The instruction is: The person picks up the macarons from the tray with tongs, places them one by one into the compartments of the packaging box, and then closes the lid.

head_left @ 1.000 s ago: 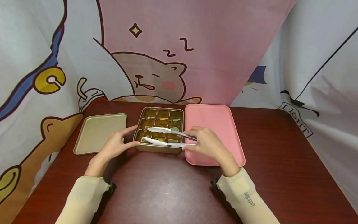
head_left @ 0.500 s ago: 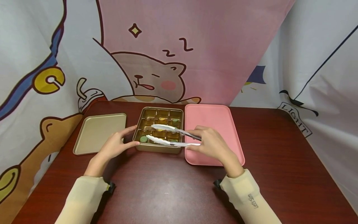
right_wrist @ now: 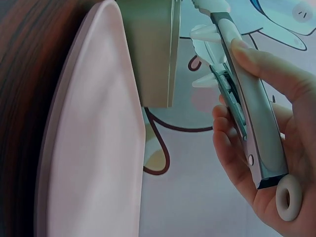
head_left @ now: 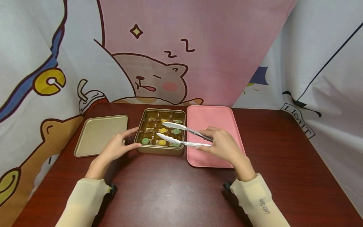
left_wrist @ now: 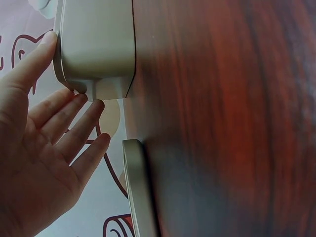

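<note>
A gold tin box (head_left: 160, 150) with a divided tray inside stands mid-table. Green discs, such as a green disc (head_left: 145, 141), and yellow discs, such as a yellow disc (head_left: 162, 142), lie in several of its compartments. My left hand (head_left: 115, 146) touches the box's left side, thumb at the rim and fingers extended along the wall, as the left wrist view shows. My right hand (head_left: 222, 143) grips metal tongs (left_wrist: 44, 6) with white scalloped tips. In the head view the tongs' arms are spread over the box's right half, nothing between their tips. The right wrist view shows thumb and fingers on opposite arms.
A gold lid (head_left: 102, 135) lies flat to the left of the box, close to my left hand. Against the box's right side sits a pink tray (head_left: 215, 118), partly beneath my right hand. A printed curtain (head_left: 221, 47) hangs behind the dark red wooden table (head_left: 167, 195).
My right hand has moved right with the tongs, whose tips have come away from the green disc in the front left compartment. My left hand stays at the box.
</note>
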Action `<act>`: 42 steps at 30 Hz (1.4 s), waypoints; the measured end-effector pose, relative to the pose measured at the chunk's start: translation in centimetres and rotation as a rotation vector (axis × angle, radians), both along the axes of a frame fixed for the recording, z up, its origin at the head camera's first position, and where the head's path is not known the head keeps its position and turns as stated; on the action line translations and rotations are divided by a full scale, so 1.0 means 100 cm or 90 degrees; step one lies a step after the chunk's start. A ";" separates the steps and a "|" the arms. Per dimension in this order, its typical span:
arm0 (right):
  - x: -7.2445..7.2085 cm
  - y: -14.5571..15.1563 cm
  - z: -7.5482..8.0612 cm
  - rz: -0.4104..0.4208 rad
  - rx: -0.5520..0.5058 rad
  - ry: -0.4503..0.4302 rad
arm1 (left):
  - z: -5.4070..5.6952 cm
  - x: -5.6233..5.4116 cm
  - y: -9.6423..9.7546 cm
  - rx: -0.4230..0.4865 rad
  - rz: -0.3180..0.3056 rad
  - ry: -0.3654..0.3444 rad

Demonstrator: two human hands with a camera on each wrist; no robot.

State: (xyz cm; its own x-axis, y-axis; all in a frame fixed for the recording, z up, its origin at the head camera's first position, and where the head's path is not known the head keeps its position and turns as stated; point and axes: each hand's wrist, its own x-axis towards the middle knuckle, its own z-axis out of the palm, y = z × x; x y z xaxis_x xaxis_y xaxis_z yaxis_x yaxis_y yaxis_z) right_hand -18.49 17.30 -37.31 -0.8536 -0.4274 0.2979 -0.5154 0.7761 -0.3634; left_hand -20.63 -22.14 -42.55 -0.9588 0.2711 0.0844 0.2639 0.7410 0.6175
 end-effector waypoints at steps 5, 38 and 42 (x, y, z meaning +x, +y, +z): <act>0.001 0.012 0.000 -0.013 -0.011 0.003 | 0.001 0.000 0.001 -0.003 -0.001 -0.002; 0.014 0.081 -0.006 -0.138 -0.012 -0.004 | 0.001 0.002 0.001 -0.002 0.009 -0.005; 0.015 0.087 -0.009 -0.151 -0.011 0.002 | 0.001 0.001 0.001 -0.002 0.009 -0.010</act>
State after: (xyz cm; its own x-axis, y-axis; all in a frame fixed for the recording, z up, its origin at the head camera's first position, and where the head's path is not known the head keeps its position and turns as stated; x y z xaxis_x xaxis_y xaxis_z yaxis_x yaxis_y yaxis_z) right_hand -16.98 25.98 -38.18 -0.9286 -0.2103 0.3057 -0.3208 0.8692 -0.3764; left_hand -20.50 -22.01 -42.47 -0.9638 0.2579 0.0684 0.2436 0.7461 0.6197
